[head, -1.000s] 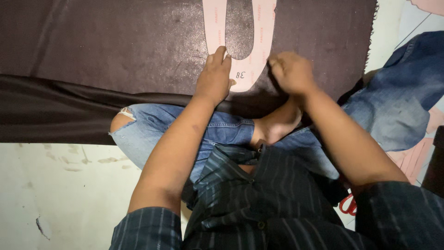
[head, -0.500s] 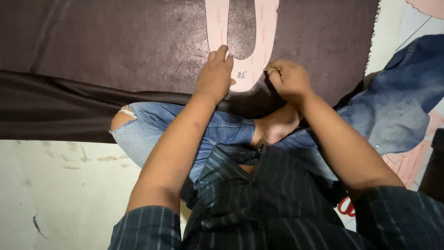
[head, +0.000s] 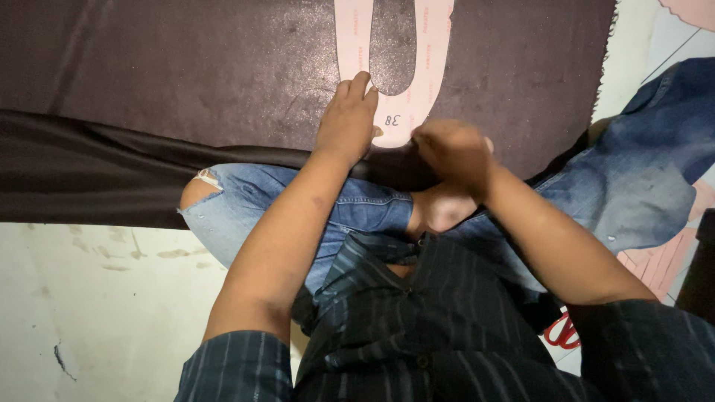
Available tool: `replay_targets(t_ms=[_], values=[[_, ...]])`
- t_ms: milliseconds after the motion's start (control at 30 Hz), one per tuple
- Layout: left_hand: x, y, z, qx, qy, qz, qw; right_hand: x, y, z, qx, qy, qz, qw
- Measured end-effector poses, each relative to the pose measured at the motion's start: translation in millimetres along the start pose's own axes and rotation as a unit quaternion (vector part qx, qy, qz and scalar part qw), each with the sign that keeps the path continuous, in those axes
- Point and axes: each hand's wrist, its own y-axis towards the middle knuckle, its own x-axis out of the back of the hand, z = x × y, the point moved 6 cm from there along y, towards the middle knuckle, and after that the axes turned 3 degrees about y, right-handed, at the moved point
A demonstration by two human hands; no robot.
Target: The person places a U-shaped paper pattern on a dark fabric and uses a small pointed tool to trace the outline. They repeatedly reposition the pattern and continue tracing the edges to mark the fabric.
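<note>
Pattern (head: 395, 59) runs lengthwise away, closed end under left hand (head: 348, 119).

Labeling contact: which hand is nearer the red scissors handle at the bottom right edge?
Right. The right hand is up by the pink U-shaped pattern, on the same side as the red scissors handle; the left hand presses the pattern farther away.

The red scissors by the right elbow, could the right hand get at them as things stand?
Probably yes, but not directly. The right hand is up at the pink template; the red scissors lie behind that forearm, mostly hidden beneath the dark sleeve, so the arm must draw back.
</note>
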Motion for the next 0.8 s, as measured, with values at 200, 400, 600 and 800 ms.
replay_targets(t_ms=[200,400,600,800], values=[[0.3,0.1,1.0,-0.001,-0.007,-0.009,1.0,14.4,22.1,-54.8,-0.203,0.027,0.004,0.979],[-2.3,0.5,3.6,-0.002,0.012,-0.007,1.0,25.8,19.3,-29.8,-0.083,-0.02,-0.038,0.996],[-1.1,-1.8,5.8,-0.015,0.013,-0.043,0.999,-4.1,0.0,13.8,-0.039,0.054,0.045,0.997],[-4.4,-3.4,5.6,-0.004,0.013,-0.042,0.999,8.6,8.6,-3.7,-0.036,0.03,0.02,0.999]])
